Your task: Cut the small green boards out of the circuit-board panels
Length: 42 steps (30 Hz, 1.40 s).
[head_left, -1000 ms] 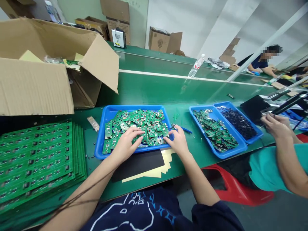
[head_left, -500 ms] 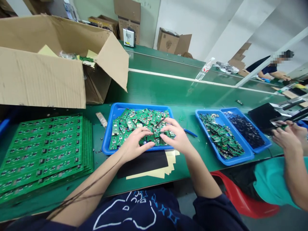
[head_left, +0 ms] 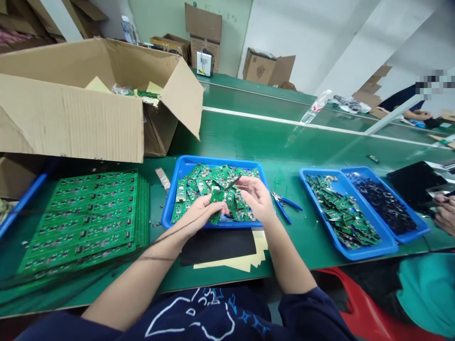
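Two bare hands work over a shallow blue plastic tray [head_left: 213, 162], close together but not touching, as far as we can tell. We see the left hand [head_left: 199, 215] clamped on a small green circuit board [head_left: 217, 196], right above a loose heap of green circuit boards [head_left: 241, 189] in the tray. The right hand [head_left: 256, 196] is raised with curled fingers beside a thin dark tool [head_left: 232, 183]; we cannot tell whether it grips it. Blue-handled pliers [head_left: 284, 203] lie just right of the tray on the green bench [head_left: 213, 284]. Further right sit a blue tray of green boards [head_left: 341, 213] and a blue tray of small dark parts [head_left: 384, 203]. Left of the tray we have a stack of large green circuit board panels [head_left: 85, 222], with an open brown cardboard box [head_left: 71, 113] behind it. A black sheet on yellow paper [head_left: 216, 246] lies in front of the tray. At far right we catch a co-worker's hand [head_left: 444, 213] and teal sleeve [head_left: 426, 293].
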Each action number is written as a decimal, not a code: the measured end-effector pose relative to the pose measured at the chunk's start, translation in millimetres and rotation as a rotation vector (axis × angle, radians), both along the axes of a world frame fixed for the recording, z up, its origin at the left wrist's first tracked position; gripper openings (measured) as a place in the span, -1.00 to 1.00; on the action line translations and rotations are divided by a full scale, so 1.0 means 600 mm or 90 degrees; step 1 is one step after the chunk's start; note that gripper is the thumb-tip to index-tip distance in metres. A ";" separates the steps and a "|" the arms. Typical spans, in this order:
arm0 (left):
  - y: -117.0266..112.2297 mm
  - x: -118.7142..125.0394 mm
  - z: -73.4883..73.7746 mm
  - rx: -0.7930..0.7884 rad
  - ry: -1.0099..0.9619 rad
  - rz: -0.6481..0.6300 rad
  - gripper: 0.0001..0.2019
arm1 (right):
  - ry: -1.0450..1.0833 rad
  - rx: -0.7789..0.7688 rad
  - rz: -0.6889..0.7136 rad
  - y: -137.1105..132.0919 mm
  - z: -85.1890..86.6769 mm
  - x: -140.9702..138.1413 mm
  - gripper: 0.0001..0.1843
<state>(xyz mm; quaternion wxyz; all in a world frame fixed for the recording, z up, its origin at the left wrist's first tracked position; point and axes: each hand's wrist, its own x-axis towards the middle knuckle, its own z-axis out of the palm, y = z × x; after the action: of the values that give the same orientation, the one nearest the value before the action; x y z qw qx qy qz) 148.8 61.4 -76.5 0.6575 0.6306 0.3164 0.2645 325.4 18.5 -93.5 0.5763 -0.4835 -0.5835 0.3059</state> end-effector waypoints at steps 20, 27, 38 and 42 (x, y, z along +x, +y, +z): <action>0.005 0.010 -0.025 0.015 0.091 0.126 -0.62 | -0.041 0.025 0.042 -0.006 -0.028 -0.025 -0.78; 0.007 0.010 -0.028 0.025 0.115 0.113 -0.66 | -0.273 0.148 -0.041 -0.002 -0.019 -0.019 -0.69; 0.010 0.003 -0.025 0.069 0.089 0.166 -0.70 | -0.470 0.126 -0.080 -0.004 -0.013 -0.027 -0.52; 0.010 0.006 -0.026 0.051 0.085 0.189 -0.68 | -0.223 0.024 -0.091 -0.005 -0.016 -0.032 -0.75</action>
<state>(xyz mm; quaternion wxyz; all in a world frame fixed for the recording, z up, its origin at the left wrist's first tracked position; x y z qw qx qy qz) 152.5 67.1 -92.1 0.5633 0.6188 0.4379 0.3287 306.1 15.7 -103.0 0.4950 -0.5586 -0.6447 0.1648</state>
